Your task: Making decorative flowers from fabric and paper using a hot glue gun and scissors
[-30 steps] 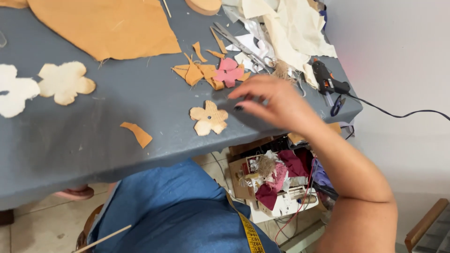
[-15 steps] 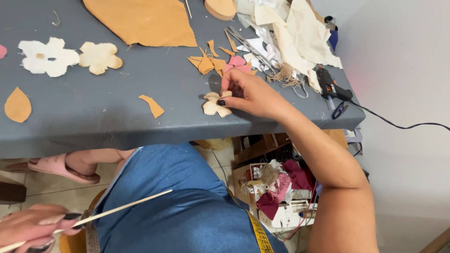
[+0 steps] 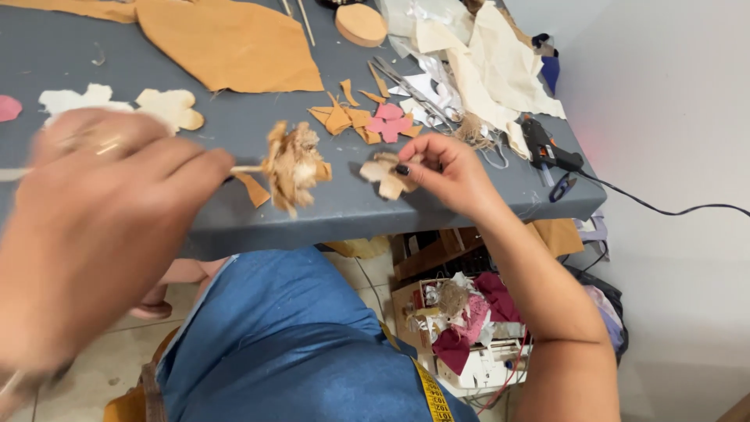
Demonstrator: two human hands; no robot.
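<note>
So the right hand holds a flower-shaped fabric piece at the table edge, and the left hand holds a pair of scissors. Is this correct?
Not quite. The head view shows the left hand holding a thin stick with a tan fabric flower on its tip, not scissors. The scissors lie on the table. The right hand does hold the flower-shaped fabric piece.

A grey table (image 3: 94,47) is set against a plain white wall (image 3: 672,94). Pale tiled floor (image 3: 86,352) is seen beneath it, where a box (image 3: 469,367) of fabric scraps is kept.
</note>
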